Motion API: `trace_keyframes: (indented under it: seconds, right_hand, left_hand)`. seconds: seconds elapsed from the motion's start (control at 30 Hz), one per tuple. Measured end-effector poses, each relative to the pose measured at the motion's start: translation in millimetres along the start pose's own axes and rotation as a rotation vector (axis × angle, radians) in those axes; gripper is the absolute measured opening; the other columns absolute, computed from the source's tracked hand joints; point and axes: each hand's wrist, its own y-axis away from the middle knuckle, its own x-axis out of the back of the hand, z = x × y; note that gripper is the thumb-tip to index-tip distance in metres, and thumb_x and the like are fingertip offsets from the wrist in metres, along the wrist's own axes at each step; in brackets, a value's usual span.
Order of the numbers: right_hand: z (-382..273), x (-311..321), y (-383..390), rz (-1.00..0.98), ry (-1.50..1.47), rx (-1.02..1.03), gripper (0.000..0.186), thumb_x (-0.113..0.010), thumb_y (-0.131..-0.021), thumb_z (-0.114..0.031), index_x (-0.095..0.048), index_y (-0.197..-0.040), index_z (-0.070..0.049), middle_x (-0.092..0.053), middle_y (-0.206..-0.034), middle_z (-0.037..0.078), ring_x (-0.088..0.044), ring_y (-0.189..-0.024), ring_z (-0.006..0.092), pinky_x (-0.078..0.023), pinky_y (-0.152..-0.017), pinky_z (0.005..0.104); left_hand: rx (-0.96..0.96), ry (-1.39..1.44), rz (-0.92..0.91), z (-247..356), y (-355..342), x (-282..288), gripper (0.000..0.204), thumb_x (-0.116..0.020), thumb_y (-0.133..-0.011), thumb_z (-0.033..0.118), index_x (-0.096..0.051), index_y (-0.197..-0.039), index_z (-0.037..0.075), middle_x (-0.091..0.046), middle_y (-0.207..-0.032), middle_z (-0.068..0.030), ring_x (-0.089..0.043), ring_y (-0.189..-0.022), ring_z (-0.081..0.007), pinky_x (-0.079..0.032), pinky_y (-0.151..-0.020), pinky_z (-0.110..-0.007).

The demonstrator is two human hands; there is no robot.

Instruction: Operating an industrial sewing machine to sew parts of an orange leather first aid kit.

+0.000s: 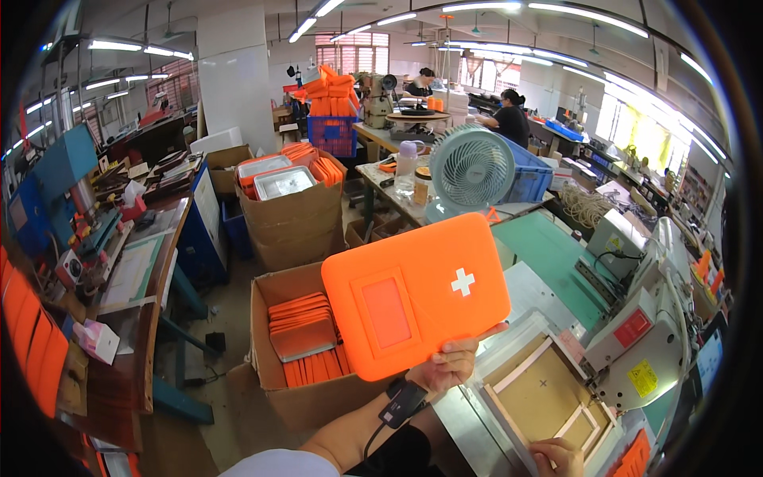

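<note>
Orange molded panel (416, 292) held up by left hand (451, 365).

The orange moulded panel (415, 294) in the left hand (450, 367) fills the frame's centre, blocking passage toward the fan (472, 168) behind it. At lower left the open carton (278, 374), packed with orange pieces, bars the way downward. At right the sewing machine (644, 326) crowds the right hand (560, 457); open room lies over the framed template (540, 393) between them

one orange panel (417, 294), two cardboard boxes (274, 298), one fan (471, 168)
</note>
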Motion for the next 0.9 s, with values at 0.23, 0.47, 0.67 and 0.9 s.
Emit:
trace_keyframes:
  seconds: [0.23,0.47,0.67,0.9]
  right_hand:
    - [3.3,-1.4,0.5,0.000,-0.008,-0.009,0.013,-0.060,-0.093,0.002,-0.069,-0.103,0.005,-0.071,-0.101,0.019,-0.069,-0.096,0.0342,-0.053,-0.086,0.0378]
    - [4.2,-1.8,0.0,-0.009,0.003,-0.020,0.014,-0.060,-0.093,0.002,-0.069,-0.104,0.005,-0.071,-0.101,0.019,-0.069,-0.096,0.0340,-0.053,-0.086,0.0376]
    - [1.6,-0.8,-0.8,-0.013,0.000,-0.030,0.014,-0.060,-0.093,0.002,-0.069,-0.104,0.005,-0.071,-0.102,0.020,-0.069,-0.096,0.0342,-0.053,-0.086,0.0373]
    - [4.2,-1.2,-0.5,-0.013,0.022,-0.027,0.014,-0.060,-0.094,0.001,-0.069,-0.105,0.005,-0.071,-0.102,0.020,-0.069,-0.097,0.0343,-0.053,-0.086,0.0374]
  left_hand:
    - [-0.005,0.012,-0.006,0.0,-1.5,1.1,0.063,-0.052,-0.100,0.028,-0.029,-0.149,-0.004,-0.058,-0.083,-0.0099,-0.055,-0.059,-0.0161,-0.045,-0.056,-0.029]
    - [-0.010,0.025,-0.005,1.4,-1.5,2.9,0.065,-0.052,-0.100,0.028,-0.028,-0.151,-0.004,-0.057,-0.081,-0.0095,-0.054,-0.058,-0.0156,-0.044,-0.056,-0.029]
    - [-0.014,0.037,-0.009,1.5,-2.5,4.7,0.066,-0.052,-0.099,0.028,-0.027,-0.152,-0.004,-0.057,-0.079,-0.0091,-0.053,-0.056,-0.0152,-0.043,-0.055,-0.029]
    - [-0.020,0.050,-0.014,2.3,-4.5,6.6,0.068,-0.052,-0.099,0.028,-0.025,-0.153,-0.004,-0.057,-0.078,-0.0087,-0.052,-0.055,-0.0147,-0.042,-0.054,-0.029]
